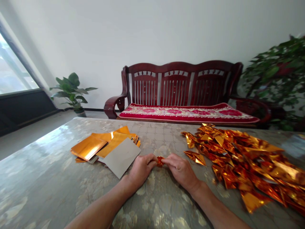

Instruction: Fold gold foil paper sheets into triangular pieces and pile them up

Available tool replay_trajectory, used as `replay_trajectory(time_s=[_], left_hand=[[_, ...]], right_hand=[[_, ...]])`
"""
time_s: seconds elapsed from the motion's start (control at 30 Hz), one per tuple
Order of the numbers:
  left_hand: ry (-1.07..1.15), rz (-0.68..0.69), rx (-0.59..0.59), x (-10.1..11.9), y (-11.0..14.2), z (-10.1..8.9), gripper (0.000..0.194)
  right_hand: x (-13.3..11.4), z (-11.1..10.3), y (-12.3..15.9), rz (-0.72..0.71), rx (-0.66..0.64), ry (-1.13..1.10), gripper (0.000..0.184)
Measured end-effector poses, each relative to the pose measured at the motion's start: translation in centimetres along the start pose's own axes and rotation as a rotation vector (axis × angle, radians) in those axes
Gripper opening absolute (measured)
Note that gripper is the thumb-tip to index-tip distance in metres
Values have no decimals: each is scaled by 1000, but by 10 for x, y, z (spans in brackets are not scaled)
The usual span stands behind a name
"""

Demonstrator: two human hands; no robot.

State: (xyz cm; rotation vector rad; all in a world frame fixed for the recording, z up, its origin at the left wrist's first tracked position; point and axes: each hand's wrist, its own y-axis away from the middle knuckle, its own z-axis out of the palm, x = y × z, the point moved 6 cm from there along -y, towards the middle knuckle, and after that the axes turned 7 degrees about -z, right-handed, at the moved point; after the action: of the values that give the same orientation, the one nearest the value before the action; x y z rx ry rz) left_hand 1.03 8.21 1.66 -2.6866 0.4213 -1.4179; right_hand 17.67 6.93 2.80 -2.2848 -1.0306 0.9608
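Between my two hands, just above the table, is a small piece of folded gold foil paper (159, 161). My left hand (142, 166) pinches its left end, and my right hand (179, 168) pinches its right end. Most of the piece is hidden by my fingers. Left of my left hand lies a loose stack of flat gold foil sheets (89, 147), with a sheet showing its grey back (122, 157) on top. A large heap of folded gold foil pieces (238, 152) spreads out to the right. One folded piece (195, 157) lies apart, near my right hand.
The table (59, 190) has a patterned, shiny cover. Behind it stands a dark red wooden bench (176, 86) with a red floral seat cover (190, 113). Potted plants stand at left (73, 90) and right (281, 70). Something clear, like plastic (293, 144), lies at the right edge.
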Motion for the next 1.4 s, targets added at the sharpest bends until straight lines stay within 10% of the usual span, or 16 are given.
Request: replay_trajectory(time_s=[0.57, 0.87, 1.4], left_hand=[[170, -33, 43, -5, -1, 6, 2], [270, -223, -77, -19, -7, 14, 31], [136, -45, -64, 3, -3, 7, 23]], right_hand=[[-8, -2, -4, -12, 49, 13, 32], [-3, 0, -1, 74, 84, 111, 31], [1, 0, -4, 196, 5, 167, 26]])
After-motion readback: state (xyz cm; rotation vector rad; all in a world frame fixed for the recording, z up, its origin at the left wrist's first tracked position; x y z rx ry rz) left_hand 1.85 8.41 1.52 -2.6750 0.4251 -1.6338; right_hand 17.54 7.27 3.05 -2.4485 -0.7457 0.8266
